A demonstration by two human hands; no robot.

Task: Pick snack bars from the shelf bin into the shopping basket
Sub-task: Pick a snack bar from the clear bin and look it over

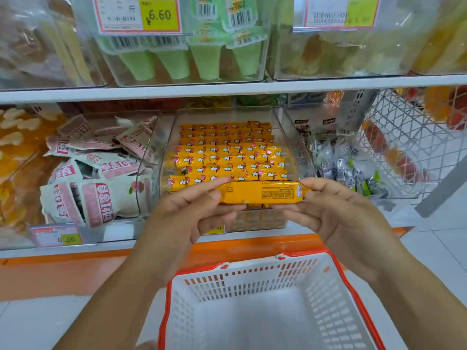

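Left hand point(187, 215) and right hand point(336, 210) are pinching one yellow snack bar point(262, 192) by its ends, at the bin's point(290, 137) front edge. The basket point(336, 279) is sitting empty directly below. Lowering the bar level before releasing seems advisable.

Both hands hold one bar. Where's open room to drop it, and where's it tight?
The basket has a bare white bottom between its slotted walls, right below the snack bar in the left hand and right hand. Tile floor right of the basket is free too. Crowded: the clear bin is packed with bars; pink packets heap beside it.
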